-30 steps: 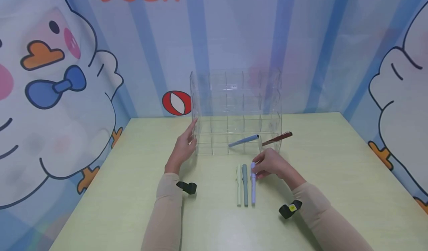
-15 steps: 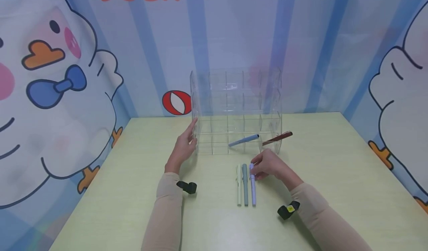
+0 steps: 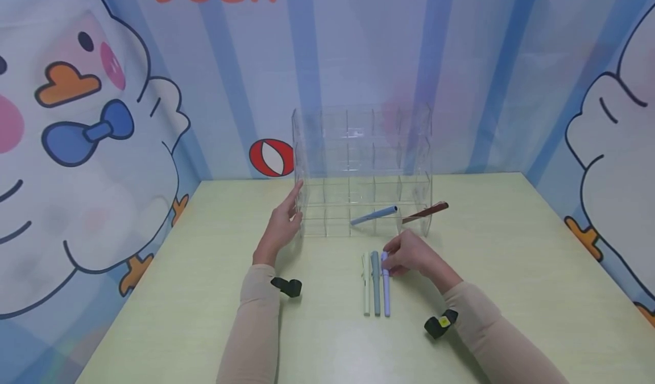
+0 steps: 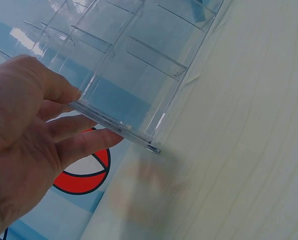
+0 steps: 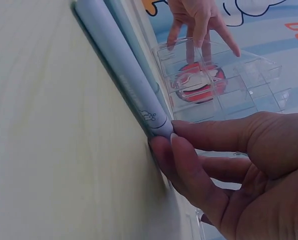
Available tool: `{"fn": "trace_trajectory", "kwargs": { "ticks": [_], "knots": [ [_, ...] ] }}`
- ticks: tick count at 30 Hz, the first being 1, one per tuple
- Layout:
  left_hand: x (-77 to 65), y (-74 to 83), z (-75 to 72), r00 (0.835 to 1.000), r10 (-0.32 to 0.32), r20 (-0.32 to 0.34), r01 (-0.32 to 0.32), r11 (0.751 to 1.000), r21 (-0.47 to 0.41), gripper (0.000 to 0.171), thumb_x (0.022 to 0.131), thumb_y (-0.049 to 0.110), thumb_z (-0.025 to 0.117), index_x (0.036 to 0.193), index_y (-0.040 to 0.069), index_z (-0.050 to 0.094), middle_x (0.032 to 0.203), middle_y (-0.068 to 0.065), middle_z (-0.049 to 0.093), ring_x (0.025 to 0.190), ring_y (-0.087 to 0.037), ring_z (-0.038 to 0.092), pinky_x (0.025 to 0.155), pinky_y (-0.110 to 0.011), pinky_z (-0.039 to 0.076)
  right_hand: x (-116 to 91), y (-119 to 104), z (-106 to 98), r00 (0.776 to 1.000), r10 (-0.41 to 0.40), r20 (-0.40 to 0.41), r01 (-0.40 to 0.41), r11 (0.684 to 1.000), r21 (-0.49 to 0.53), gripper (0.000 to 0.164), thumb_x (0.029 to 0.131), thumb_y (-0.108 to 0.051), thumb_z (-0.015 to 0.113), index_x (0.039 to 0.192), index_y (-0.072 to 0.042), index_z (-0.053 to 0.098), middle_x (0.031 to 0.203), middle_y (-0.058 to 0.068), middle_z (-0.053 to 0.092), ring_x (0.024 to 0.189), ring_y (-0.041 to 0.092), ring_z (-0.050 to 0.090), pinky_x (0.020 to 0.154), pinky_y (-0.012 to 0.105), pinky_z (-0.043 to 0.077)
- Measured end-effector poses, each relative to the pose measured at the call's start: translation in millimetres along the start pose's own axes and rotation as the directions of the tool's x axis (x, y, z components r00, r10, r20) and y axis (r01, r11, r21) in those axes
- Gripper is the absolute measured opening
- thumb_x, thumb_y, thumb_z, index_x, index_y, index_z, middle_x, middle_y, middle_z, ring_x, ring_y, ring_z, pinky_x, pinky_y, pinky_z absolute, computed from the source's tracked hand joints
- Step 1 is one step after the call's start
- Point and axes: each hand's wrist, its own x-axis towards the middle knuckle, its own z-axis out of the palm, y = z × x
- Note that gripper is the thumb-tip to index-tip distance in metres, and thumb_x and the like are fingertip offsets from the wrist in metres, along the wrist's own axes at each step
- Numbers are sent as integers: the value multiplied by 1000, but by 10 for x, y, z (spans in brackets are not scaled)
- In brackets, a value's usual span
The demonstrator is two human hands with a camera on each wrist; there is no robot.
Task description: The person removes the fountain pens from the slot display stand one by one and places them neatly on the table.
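Observation:
My left hand [image 3: 280, 224] holds the left side wall of a clear acrylic organizer [image 3: 349, 205]. In the left wrist view its thumb is at the wall's front edge, with straight fingers along the outer side. My right hand [image 3: 411, 254] pinches the upper end of a lavender pen [image 3: 386, 298] between thumb and fingers. This pen lies on the table beside a grey-green pen [image 3: 376, 284] and a pale green pen [image 3: 366, 293]. A blue pen [image 3: 373, 215] and a dark red pen [image 3: 426, 213] lean in the organizer's bottom row.
The organizer stands on a pale table [image 3: 194, 293], near its back edge. Behind it hangs a striped blue cloth [image 3: 327, 48] with cartoon ducks. Both wrists wear small black cameras.
The right hand has shifted slightly left and toward me, still pinching the lavender pen, whose upper end has moved a little closer to the grey-green pen. The left hand stays put.

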Motion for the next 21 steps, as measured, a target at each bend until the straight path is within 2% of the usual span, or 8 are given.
{"fn": "trace_trajectory", "kwargs": {
  "ticks": [10,21],
  "knots": [
    [-20,4,0,1000,4,6,-4,1000,-8,78,100,-2,50,160,38,20,165,-4,21,145,-31,32,113,-47,37,-1,13,28,1000,2,-9,-2,1000,-15,35,82,5,74,116,14,66,87,13,70,68,20,70,62,34,61],
    [-8,17,-7,1000,4,6,-4,1000,-8,80,100,-4,49,160,39,20,165,-4,21,145,-32,33,113,-47,36,12,5,28,1000,13,-9,-13,999,-32,38,82,4,74,118,11,65,91,14,70,68,20,69,62,34,61]
  ]
}}
